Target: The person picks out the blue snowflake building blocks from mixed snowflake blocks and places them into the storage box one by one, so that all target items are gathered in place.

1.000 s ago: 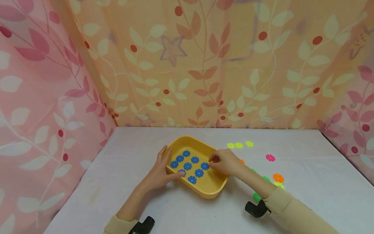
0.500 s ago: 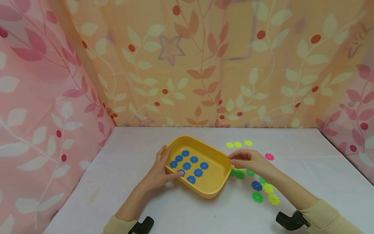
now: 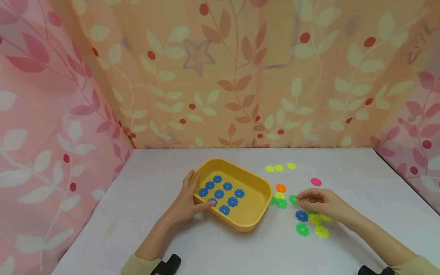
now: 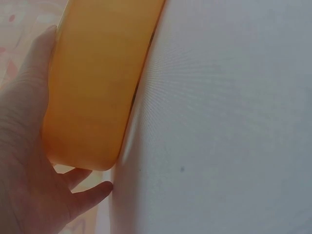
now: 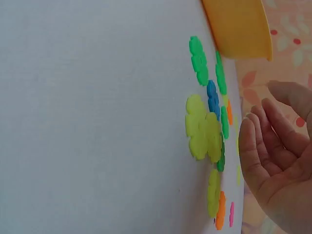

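Note:
A yellow plastic tub (image 3: 252, 200) stands at the middle of the white table, turned at an angle. Several blue notched, flower-shaped discs (image 3: 219, 194) lie flat on its floor. My left hand (image 3: 187, 202) holds the tub at its left corner, thumb over the near rim and fingers along the outer wall (image 4: 92, 92). To the tub's right, my right hand (image 3: 323, 202) hovers over loose discs, fingers loosely bent and nothing seen between them. Its fingertips are nearest a green disc (image 3: 293, 199). A single blue disc (image 3: 301, 216) lies just below that hand, partly behind others in the right wrist view.
Around the right hand lie several more discs: green (image 3: 302, 229), yellow (image 3: 321, 231), orange (image 3: 280, 188) and pink (image 3: 316, 182). Three yellow discs (image 3: 279, 168) lie farther back. Patterned curtains (image 3: 240, 76) enclose the table at the back and sides.
My right hand has left the tub's inside, crossed its right rim and moved right over the loose discs. The blue discs stay in the tub, and my left hand keeps its hold.

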`<state>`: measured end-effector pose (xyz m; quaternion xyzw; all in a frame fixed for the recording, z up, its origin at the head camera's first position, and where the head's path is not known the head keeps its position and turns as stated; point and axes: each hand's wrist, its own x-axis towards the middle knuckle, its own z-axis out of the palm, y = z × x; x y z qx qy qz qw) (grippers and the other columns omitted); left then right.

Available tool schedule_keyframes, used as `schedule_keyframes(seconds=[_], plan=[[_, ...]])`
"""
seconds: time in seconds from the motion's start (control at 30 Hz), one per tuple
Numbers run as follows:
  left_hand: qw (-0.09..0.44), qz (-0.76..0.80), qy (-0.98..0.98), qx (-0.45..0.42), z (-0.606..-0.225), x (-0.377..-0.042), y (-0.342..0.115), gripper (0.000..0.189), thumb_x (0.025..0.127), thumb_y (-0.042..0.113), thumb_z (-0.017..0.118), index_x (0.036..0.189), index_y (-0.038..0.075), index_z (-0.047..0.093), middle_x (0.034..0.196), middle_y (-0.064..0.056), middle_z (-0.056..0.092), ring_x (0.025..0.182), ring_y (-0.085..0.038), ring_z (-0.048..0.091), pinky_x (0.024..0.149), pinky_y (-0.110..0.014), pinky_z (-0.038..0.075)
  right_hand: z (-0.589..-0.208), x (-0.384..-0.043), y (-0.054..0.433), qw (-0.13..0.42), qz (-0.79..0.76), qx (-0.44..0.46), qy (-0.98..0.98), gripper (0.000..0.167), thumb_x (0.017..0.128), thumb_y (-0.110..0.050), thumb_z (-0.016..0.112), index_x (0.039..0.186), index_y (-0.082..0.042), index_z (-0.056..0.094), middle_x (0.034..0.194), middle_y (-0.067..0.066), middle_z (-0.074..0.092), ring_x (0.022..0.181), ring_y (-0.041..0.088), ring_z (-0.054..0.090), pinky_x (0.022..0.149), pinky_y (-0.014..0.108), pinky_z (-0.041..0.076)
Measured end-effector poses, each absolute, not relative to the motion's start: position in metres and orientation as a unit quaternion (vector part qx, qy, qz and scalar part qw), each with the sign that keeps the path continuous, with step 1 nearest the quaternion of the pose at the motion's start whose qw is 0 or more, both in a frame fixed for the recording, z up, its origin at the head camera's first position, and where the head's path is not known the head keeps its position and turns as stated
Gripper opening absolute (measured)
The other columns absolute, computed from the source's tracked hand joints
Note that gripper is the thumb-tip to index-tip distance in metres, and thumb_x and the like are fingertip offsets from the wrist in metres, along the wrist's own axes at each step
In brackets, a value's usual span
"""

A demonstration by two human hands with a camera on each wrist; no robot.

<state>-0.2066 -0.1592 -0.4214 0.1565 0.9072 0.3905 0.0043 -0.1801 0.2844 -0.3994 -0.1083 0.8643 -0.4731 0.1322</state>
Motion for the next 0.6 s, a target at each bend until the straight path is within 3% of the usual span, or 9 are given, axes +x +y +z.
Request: schedule_keyframes(seconds=[0.2,0.33,0.6], plan=[[0.005,0.389,0.908,0.156,-0.422,-0.208,-0.159,0.112,0.077,0.054,0.077,0.158,0.017,0.01,0.162,-0.009,-0.005,0.145,-0.038,0.015,0.11,-0.059,0.023,-0.402,-0.17,0.292,0.096,-0.373,-0.124,0.915,0.027,0.086,-0.03,0.075,0.107,-0.014,0.071,0.089,-0.003,0.063,0.078,0.012,0.053,0.062,0.022,0.045],[0.005,0.389,0.908,0.155,-0.423,-0.208,-0.159,0.112,0.077,0.055,0.077,0.158,0.017,0.009,0.162,-0.008,-0.006,0.145,-0.037,0.014,0.111,-0.059,0.023,-0.405,-0.165,0.295,0.086,-0.338,-0.145,0.926,0.026,0.082,-0.031,0.079,0.102,-0.017,0.07,0.079,-0.004,0.056,0.072,0.009,0.05,0.059,0.022,0.04],[0.007,0.386,0.909,0.154,-0.421,-0.207,-0.16,0.112,0.078,0.055,0.076,0.158,0.018,0.009,0.162,-0.007,-0.006,0.145,-0.038,0.014,0.11,-0.059,0.023,-0.413,-0.164,0.3,0.066,-0.329,-0.182,0.924,0.024,0.081,-0.027,0.08,0.099,-0.018,0.069,0.08,-0.006,0.055,0.068,0.006,0.048,0.059,0.021,0.041]])
